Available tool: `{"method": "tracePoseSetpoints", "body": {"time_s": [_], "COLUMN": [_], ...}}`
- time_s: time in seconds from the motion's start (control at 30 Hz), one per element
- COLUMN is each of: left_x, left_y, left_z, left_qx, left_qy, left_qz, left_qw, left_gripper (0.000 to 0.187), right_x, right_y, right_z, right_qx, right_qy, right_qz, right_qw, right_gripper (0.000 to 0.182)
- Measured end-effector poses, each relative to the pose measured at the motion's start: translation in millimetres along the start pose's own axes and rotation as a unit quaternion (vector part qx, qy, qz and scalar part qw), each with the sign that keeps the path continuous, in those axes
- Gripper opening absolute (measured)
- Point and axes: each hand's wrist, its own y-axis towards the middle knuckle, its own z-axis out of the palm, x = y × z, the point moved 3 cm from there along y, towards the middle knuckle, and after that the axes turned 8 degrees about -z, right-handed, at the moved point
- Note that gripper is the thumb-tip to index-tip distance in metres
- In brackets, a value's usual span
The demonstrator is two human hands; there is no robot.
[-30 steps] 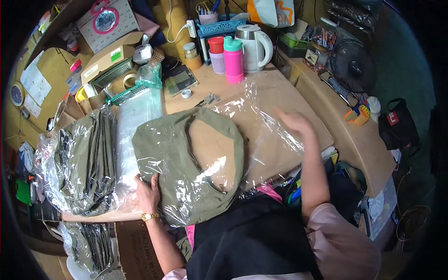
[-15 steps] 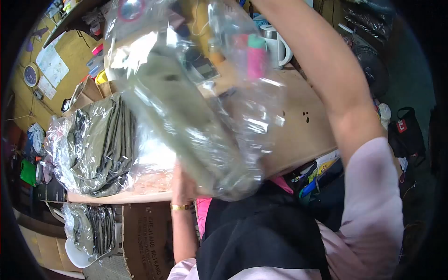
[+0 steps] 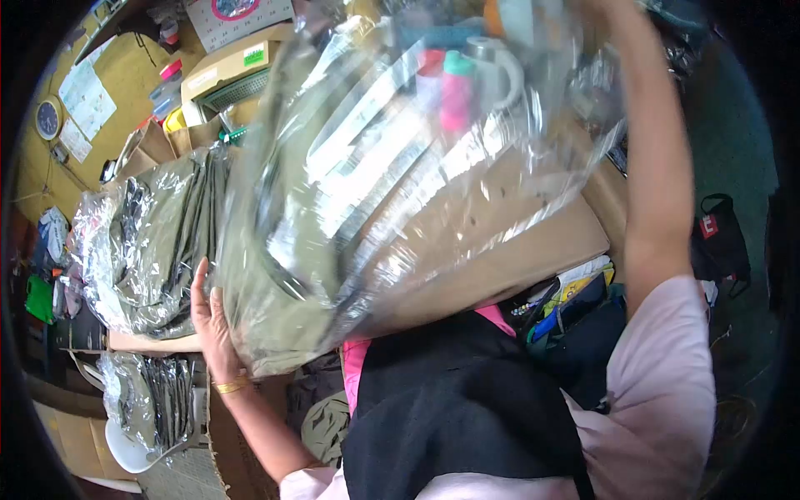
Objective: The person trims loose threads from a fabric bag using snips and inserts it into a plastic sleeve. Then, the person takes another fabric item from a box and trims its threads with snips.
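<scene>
A large clear plastic bag (image 3: pixel 467 175) hangs stretched over the table, with a folded olive-green garment (image 3: pixel 292 317) in its left part. My left hand (image 3: pixel 218 333) lies against the garment's lower left side through the plastic, fingers stretched out and apart. High at the top edge, my right hand (image 3: pixel 607 8) is partly cut off and blurred. It grips the bag's far upper end, which is pulled taut towards it, though the fingers hardly show. To the left stand several olive garments in plastic bags (image 3: pixel 171 242), packed close together.
Behind the bag are a pink bottle with a green cap (image 3: pixel 456 96) and a white kettle (image 3: pixel 500 75). The brown table (image 3: pixel 500 267) has its edge just ahead of me. More bagged garments (image 3: pixel 154 400) rest on a white chair (image 3: pixel 125 446) at lower left. A cardboard box (image 3: pixel 237 62) stands at the back.
The bag has swung and spread out to the right, its plastic now wider. My left hand moved left from beneath the garment to its side. My right arm moved right.
</scene>
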Motion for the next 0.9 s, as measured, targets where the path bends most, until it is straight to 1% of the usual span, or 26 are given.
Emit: {"method": "tracePoseSetpoints", "body": {"time_s": [0.03,0.07,0.1,0.13,0.17,0.2,0.23,0.27,0.3,0.33,0.37,0.4,0.43,0.47,0.5,0.57,0.6,0.63,0.67,0.7,0.73,0.77,0.8,0.83,0.87,0.9], "left_x": [4.0,42.8,12.1,10.8,11.7,14.2,12.3,3.1,-6.3,1.0,15.7,25.8,34.7,39.8,31.2,6.3,-4.4,-25.2,-49.9,-63.0,-72.2,-80.1,-84.8,-87.8,-90.2,-97.6], "left_y": [6.3,18.3,8.3,3.3,-2.0,0.2,-7.0,-29.7,-48.5,-65.3,-80.9,-84.7,-84.5,-79.8,-73.6,-55.6,-42.6,-32.7,-26.2,-19.8,-11.9,-2.9,9.3,24.2,37.4,48.4], "left_z": [-19.8,-42.5,-31.1,-26.9,-21.0,-3.7,21.6,59.3,97.7,120.2,132.5,132.2,130.5,129.0,130.8,140.5,158.7,180.4,201.8,222.8,240.8,253.9,258.0,255.5,250.1,238.1], "left_qx": [0.03,0.027,-0.03,-0.074,-0.11,-0.018,0.075,0.158,0.237,0.281,0.326,0.327,0.329,0.332,0.334,0.38,0.344,0.298,0.268,0.292,0.291,0.289,0.291,0.268,0.244,0.232], "left_qy": [0.098,0.196,0.378,0.484,0.577,0.518,0.449,0.431,0.407,0.438,0.466,0.468,0.468,0.468,0.467,0.422,0.349,0.314,0.239,0.13,0.111,0.092,0.089,0.114,0.139,0.12], "left_qz": [-0.004,-0.016,-0.174,-0.031,0.117,0.123,0.128,0.144,0.162,0.18,0.198,0.196,0.179,0.166,0.168,0.103,0.132,0.194,0.229,0.191,0.198,0.207,0.215,0.229,0.242,0.235], "left_qw": [0.995,0.98,0.909,0.871,0.8,0.846,0.881,0.877,0.867,0.835,0.798,0.797,0.801,0.802,0.802,0.817,0.862,0.88,0.905,0.928,0.929,0.93,0.928,0.929,0.929,0.936], "left_gripper": [0.056,0.062,0.064,0.065,0.065,0.066,0.068,0.067,0.067,0.063,0.061,0.061,0.064,0.068,0.068,0.066,0.069,0.073,0.075,0.08,0.075,0.07,0.07,0.04,0.012,0.006], "right_x": [-25.5,-49.8,-83.5,-118.2,-121.3,-101.2,-86.6,-85.7,-91.8,-93.9,-93.7,-96.8,-102.3,-113.4,-112.8,-93.4,-73.1,-44.1,-13.9,8.4,13.9,18.3,18.1,11.3,2.3,-6.6], "right_y": [-57.8,-117.2,-176.6,-239.4,-297.5,-320.8,-339.6,-353.4,-361.4,-364.3,-363.0,-360.2,-361.0,-365.2,-362.7,-342.2,-320.0,-298.2,-275.3,-258.9,-251.5,-242.2,-234.9,-231.6,-229.9,-229.5], "right_z": [29.3,58.0,114.8,164.5,200.6,207.3,215.1,223.7,227.9,229.8,227.1,218.8,215.4,218.1,217.0,218.9,214.7,205.4,194.9,189.3,190.8,190.5,186.3,178.8,170.4,162.0], "right_qx": [0.057,0.117,0.063,0.103,0.123,0.133,0.143,0.152,0.097,0.036,0.037,0.061,0.084,0.108,0.105,0.073,0.096,0.119,0.15,0.179,0.172,0.179,0.188,0.182,0.2,0.217], "right_qy": [-0.008,-0.026,0.121,0.047,0.159,0.176,0.191,0.2,0.114,0.025,0.03,0.074,0.116,0.113,0.111,0.307,0.35,0.392,0.44,0.486,0.485,0.501,0.514,0.509,0.455,0.401], "right_qz": [0.11,0.209,0.198,0.109,0.3,0.342,0.385,0.386,0.282,0.171,0.171,0.274,0.374,0.398,0.4,0.393,0.348,0.304,0.307,0.309,0.309,0.255,0.198,0.196,0.193,0.19], "right_qw": [0.992,0.971,0.971,0.988,0.933,0.914,0.892,0.888,0.948,0.984,0.984,0.957,0.917,0.904,0.904,0.864,0.865,0.86,0.83,0.797,0.8,0.807,0.813,0.818,0.846,0.869], "right_gripper": [0.038,0.045,0.038,0.031,0.031,0.031,0.032,0.032,0.03,0.027,0.027,0.025,0.022,0.017,0.017,0.01,0.009,0.01,0.014,0.019,0.019,0.025,0.031,0.031,0.034,0.038]}}
